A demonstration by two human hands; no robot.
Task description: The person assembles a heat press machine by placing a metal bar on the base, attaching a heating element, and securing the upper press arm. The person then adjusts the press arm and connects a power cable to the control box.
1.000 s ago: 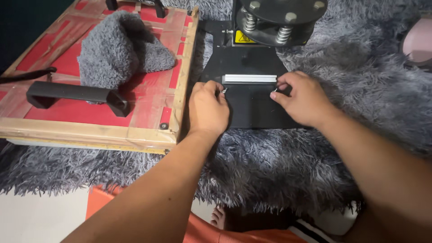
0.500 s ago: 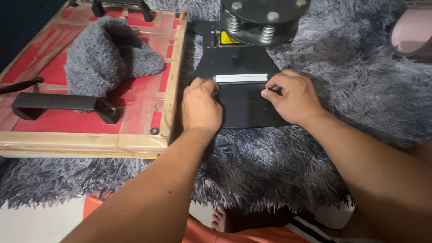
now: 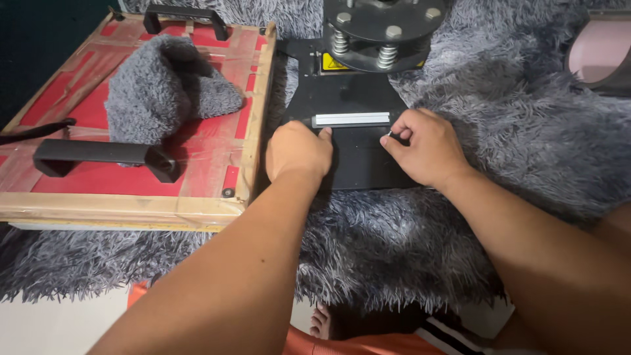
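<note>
Honestly, your left hand [image 3: 297, 152] and right hand [image 3: 420, 146] pinch the thin white rectangular strip [image 3: 351, 119] by its ends, at 12 o'clock on the flat black metal plate [image 3: 358, 161], so uneven pressure could skew it.

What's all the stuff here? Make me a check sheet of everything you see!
Surface: grey shaggy rug.
Job's things: white strip lying on black plate of a press.
Clutter: red wooden-framed board with black handles; grey fuzzy cloth on it.
Grippers: left hand beside the strip's left end; right hand pinching at its right end.
Cables: black strap at the board's left edge.
Surroundings: pink round object, top right.
</note>
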